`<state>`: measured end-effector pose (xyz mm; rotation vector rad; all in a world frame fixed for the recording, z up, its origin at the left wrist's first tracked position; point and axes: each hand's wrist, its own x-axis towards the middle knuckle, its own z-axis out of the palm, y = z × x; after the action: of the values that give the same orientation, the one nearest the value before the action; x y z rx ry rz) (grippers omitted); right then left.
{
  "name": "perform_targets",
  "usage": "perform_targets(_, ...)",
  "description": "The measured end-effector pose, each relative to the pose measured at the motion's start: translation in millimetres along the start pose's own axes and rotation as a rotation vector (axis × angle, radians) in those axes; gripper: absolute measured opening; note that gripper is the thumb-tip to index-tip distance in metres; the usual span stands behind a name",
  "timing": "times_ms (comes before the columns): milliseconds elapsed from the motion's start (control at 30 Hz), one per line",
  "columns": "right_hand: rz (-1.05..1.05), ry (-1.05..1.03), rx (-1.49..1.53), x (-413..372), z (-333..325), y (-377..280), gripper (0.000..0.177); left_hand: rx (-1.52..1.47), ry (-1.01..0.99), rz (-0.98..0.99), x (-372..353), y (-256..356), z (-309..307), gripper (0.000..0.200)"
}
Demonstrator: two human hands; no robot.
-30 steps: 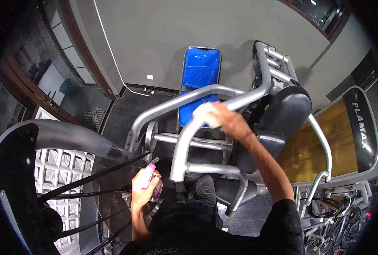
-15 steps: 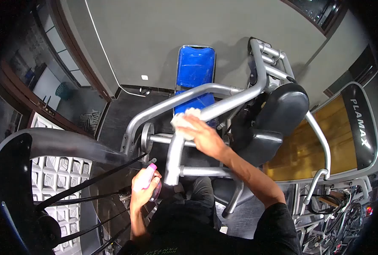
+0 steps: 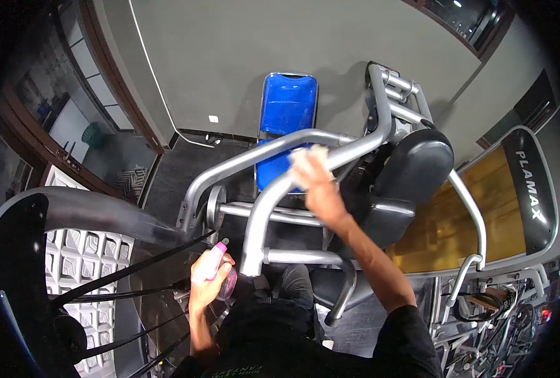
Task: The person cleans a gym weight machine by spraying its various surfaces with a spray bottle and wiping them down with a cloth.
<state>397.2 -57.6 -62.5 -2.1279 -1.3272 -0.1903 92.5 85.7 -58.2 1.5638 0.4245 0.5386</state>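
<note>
A spray bottle (image 3: 216, 253) with a pink and white head is gripped in my left hand (image 3: 205, 281), low beside the machine's lower bar. Its clear body shows partly below my fingers. My right hand (image 3: 316, 183) is closed over a white cloth (image 3: 311, 162) and presses it on the thick silver tube (image 3: 264, 214) of a gym machine. Motion blurs the fingers and the cloth. The tube bends down toward me and ends near my legs.
The machine's black padded seat and backrest (image 3: 415, 167) stand right of the tube. Behind it a blue bench (image 3: 288, 104) leans at the wall. Black cables (image 3: 135, 268) run at the left. A PLAMAX panel (image 3: 527, 183) stands at the right.
My right hand and the cloth have slid up along the tube, away from me and to the right. My left hand holds the spray bottle in nearly the same place.
</note>
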Motion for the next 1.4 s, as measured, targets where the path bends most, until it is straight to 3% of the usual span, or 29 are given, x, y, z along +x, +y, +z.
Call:
perform_targets(33,-0.154,-0.046,0.037,-5.3,19.6,-6.5,0.066,-0.013,-0.005,0.002,0.7,-1.0,1.1,0.012)
perform_targets(67,-0.136,-0.2,0.229,-11.3,9.2,-43.5,0.066,-0.014,-0.008,0.001,1.5,-0.9,1.6,0.012)
perform_targets(133,-0.348,-0.302,0.265,-23.4,19.4,-69.0,0.064,0.032,-0.026,0.025,3.9,0.3,3.6,0.012)
perform_targets(233,-0.319,-0.43,0.385,-25.1,3.6,-68.7,0.057,-0.004,-0.026,0.009,4.3,6.8,1.8,0.013)
perform_targets(300,-0.068,-0.711,0.823,-18.6,-17.0,-43.9,0.047,0.005,-0.015,0.03,3.6,3.8,-1.1,0.012)
perform_targets(333,0.068,-0.673,0.87,-17.1,-30.2,-35.0,0.038,0.018,-0.004,0.049,3.1,2.7,-3.5,0.012)
perform_targets(367,0.43,-0.706,0.923,-17.4,-45.2,-27.2,0.032,0.018,0.001,0.049,1.9,3.4,-6.0,0.012)
perform_targets(400,0.024,-0.492,0.718,-27.1,-29.9,25.0,0.032,0.001,0.021,0.018,0.1,4.6,-8.0,0.012)
perform_targets(433,0.585,-0.371,0.88,-44.5,-22.2,52.2,0.033,-0.017,0.041,-0.015,-2.0,4.7,-9.8,0.012)
perform_targets(467,0.738,-0.288,1.056,-35.0,-47.6,40.5,0.033,-0.019,0.047,-0.017,-4.4,2.3,-12.2,0.012)
perform_targets(500,0.906,-0.16,1.074,-41.6,-39.8,79.3,0.031,-0.005,0.066,-0.011,-6.7,-1.7,-14.8,0.012)
perform_targets(533,0.262,0.016,0.754,-57.3,-42.2,85.6,0.022,0.008,0.084,-0.004,-8.2,-4.8,-17.0,0.011)
perform_targets(600,1.157,0.458,1.532,-57.4,-23.7,141.0,0.025,0.016,0.091,-0.01,-11.0,-5.3,-18.4,0.01)
perform_targets(667,0.954,0.8,1.449,-53.0,9.8,175.6,0.031,0.03,0.088,-0.049,-13.3,-1.9,-19.5,0.01)
perform_targets(700,0.267,0.459,1.639,-59.5,22.2,189.6,0.033,0.033,0.086,-0.05,-14.3,-2.0,-19.9,0.01)
perform_targets(733,0.634,0.576,1.549,-35.4,13.4,139.3,0.028,0.036,0.09,-0.042,-15.4,-2.4,-20.1,0.01)
perform_targets(767,0.815,0.474,1.465,-18.6,30.0,138.3,0.027,0.039,0.095,-0.033,-15.6,-2.5,-20.2,0.01)
perform_targets(800,1.018,0.459,1.416,-4.4,29.6,89.0,0.023,0.042,0.094,-0.034,-15.7,-2.4,-20.2,0.01)
perform_targets(833,0.929,0.378,1.343,-5.8,45.9,65.8,0.02,0.055,0.096,-0.032,-15.7,-2.3,-20.2,0.01)
perform_targets(867,0.977,0.278,1.289,-10.0,44.4,25.6,0.019,0.067,0.091,-0.029,-14.5,-2.3,-19.9,0.01)
perform_targets(900,1.066,-0.018,1.311,-15.9,55.6,12.7,0.02,0.064,0.085,-0.025,-10.8,-3.9,-19.5,0.01)
perform_targets(933,0.692,-0.255,1.622,-42.1,81.4,7.6,0.021,0.072,0.09,-0.009,-9.0,-6.8,-19.2,0.01)
perform_targets(967,0.648,-0.532,1.383,-47.1,71.7,-20.3,0.023,0.08,0.098,0.001,-10.3,-9.1,-18.2,0.01)
perform_targets(1000,0.798,-0.562,0.97,-43.9,67.8,-44.8,0.023,0.08,0.096,-0.01,-10.7,-8.8,-16.8,0.01)
perform_targets(1067,0.491,-0.864,0.745,-41.5,57.1,-16.7,0.025,0.015,0.079,-0.045,-5.5,-6.3,-13.5,0.011)
perform_targets(1133,-0.005,-0.898,0.517,-44.2,20.7,-28.0,0.025,0.063,0.071,-0.016,-3.5,-9.3,-11.6,0.012)
perform_targets(1200,-0.168,-0.8,0.383,-44.2,-3.3,-42.6,0.034,0.0,0.053,-0.049,0.7,-10.5,-9.8,0.012)
perform_targets(1333,-0.121,-1.047,0.346,-27.5,-35.9,1.5,0.042,0.025,0.043,0.022,2.4,-3.2,-6.5,0.012)
perform_targets(1400,0.112,-1.252,0.266,-18.1,-54.1,15.3,0.041,-0.074,0.117,0.024,0.0,2.5,-6.0,0.012)
